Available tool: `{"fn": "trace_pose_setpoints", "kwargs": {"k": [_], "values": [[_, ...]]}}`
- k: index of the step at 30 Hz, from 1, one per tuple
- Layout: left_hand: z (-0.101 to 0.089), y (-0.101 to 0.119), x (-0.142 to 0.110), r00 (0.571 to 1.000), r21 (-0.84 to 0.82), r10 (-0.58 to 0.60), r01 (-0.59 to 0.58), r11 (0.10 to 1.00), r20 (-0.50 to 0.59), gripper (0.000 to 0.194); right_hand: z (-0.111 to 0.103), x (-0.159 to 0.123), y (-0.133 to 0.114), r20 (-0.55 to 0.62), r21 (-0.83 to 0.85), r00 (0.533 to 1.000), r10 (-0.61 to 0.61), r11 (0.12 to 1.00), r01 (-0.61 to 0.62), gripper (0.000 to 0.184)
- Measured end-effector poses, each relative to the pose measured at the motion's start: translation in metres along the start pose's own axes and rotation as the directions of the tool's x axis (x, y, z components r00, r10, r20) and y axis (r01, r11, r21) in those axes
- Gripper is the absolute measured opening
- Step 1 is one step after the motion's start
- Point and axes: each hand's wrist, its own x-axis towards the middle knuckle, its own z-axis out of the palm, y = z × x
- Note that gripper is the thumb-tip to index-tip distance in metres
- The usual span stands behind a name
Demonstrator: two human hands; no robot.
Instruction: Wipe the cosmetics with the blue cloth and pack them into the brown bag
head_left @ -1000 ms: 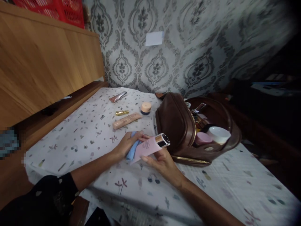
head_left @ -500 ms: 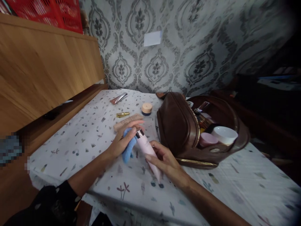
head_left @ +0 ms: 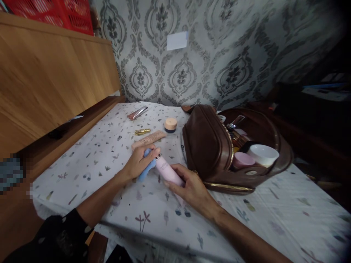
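A pale pink cosmetic tube with a shiny silver cap lies slantwise between my hands, above the table. My right hand is wrapped round its lower body. At the cap end, my left hand is closed on a blue cloth and presses it against the cap, which is mostly covered. Just beyond my left hand lies a beige tube. Farther back are a small gold tube, a peach-lidded jar and a silver-and-pink tube.
An open brown leather bag stands right of my hands, holding a white-lidded jar, a pink-lidded jar and other cosmetics. A wooden cabinet borders the table on the left, with a red basket on top. A patterned wall rises behind.
My left hand has closed over the tube's cap with the blue cloth; its fingers were stretched out before. The pink tube has shifted slightly up and left.
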Motion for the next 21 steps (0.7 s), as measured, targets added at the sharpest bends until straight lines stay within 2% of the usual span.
{"fn": "trace_pose_setpoints", "kwargs": {"k": [5,12,17,19,21], "values": [[-0.009,-0.003,0.001,0.992,-0.002,0.046,-0.046,0.999,0.116,0.033,-0.001,-0.002,-0.005,0.028,-0.012,0.999,0.019,1.0,-0.019,0.044],[-0.013,-0.003,-0.003,0.991,-0.024,-0.011,0.015,1.0,0.132,0.038,-0.002,-0.003,-0.008,0.053,0.012,0.998,0.02,1.0,-0.02,0.051],[-0.023,-0.008,-0.001,0.956,-0.094,-0.027,0.056,0.994,0.291,0.044,-0.002,-0.002,-0.007,0.03,-0.026,0.999,-0.023,0.999,0.024,0.048],[-0.025,-0.014,-0.001,0.961,-0.093,-0.029,0.057,0.994,0.275,0.04,-0.001,-0.002,-0.004,0.033,-0.082,0.999,-0.028,0.996,0.031,0.049],[-0.024,-0.022,0.0,0.976,-0.093,-0.063,0.084,0.992,0.209,0.036,0.001,0.0,-0.001,0.035,-0.161,0.999,-0.015,0.987,0.021,0.056]]}}
